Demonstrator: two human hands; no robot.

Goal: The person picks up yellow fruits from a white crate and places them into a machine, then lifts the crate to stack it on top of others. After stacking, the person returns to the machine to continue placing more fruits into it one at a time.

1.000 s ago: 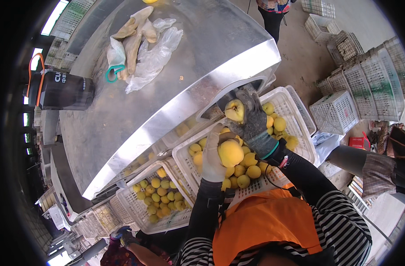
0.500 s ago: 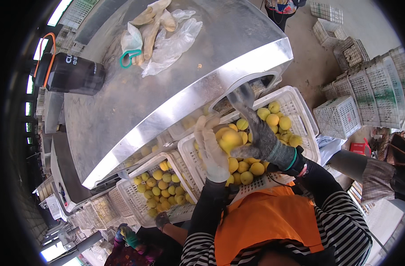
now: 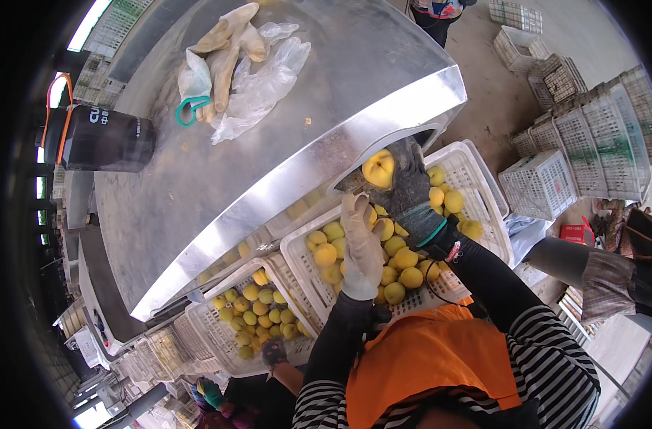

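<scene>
My right hand (image 3: pixel 404 175), in a dark grey glove, has its fingers around a yellow peach (image 3: pixel 378 169) beside the opening in the metal table's edge. My left hand (image 3: pixel 361 247), in a pale glove, is raised over a white plastic crate (image 3: pixel 494 236). Its fingers point up and are slightly bent, with the thumb apart, and I see nothing held in it. Several yellow peaches (image 3: pixel 410 277) lie in this crate below both hands.
A second white crate (image 3: pixel 219 355) of peaches adjoins on the left, with another person's gloved hand (image 3: pixel 274 353) at it. The metal table (image 3: pixel 269 171) bears gloves (image 3: pixel 229 46), a plastic bag (image 3: pixel 269 89) and a black bottle (image 3: pixel 108 139). Stacked crates (image 3: pixel 590 146) stand at right.
My right hand has moved up toward the table opening with a peach in it. My left hand has shifted slightly right and down, and the hands are further apart. The view has shifted slightly.
</scene>
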